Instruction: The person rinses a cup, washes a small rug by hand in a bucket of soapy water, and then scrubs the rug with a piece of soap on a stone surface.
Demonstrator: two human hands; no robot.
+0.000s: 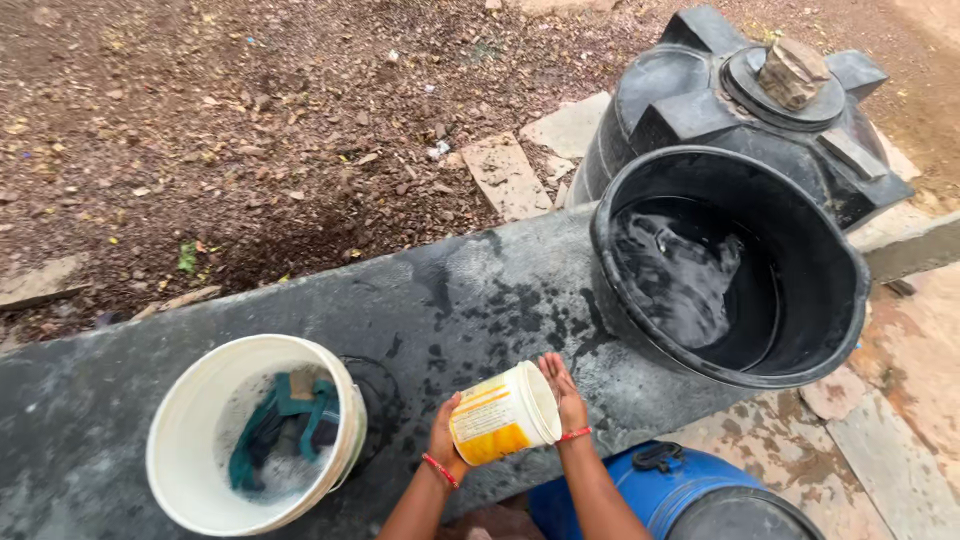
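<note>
**Yellow-labelled tub held sideways over wet slab**

Tub (505,414): white plastic, yellow-orange label, tipped on its side, open mouth facing 3 o'clock. It sits at 6 o'clock in frame, above the dark wet stone slab (440,310).

Left hand (445,440): fingers wrapped round the tub's base end, gripping it.
Right hand (563,392): open, fingers straight, palm against the tub's mouth.

White bucket (255,432) at 8 o'clock of the tub, holding soapy water and teal cloth (285,425). Black basin (730,265) with sudsy water at 2 o'clock. Black tank (740,95) behind the basin, stone (792,72) on its lid. Blue drum (660,490) at 5 o'clock.
</note>
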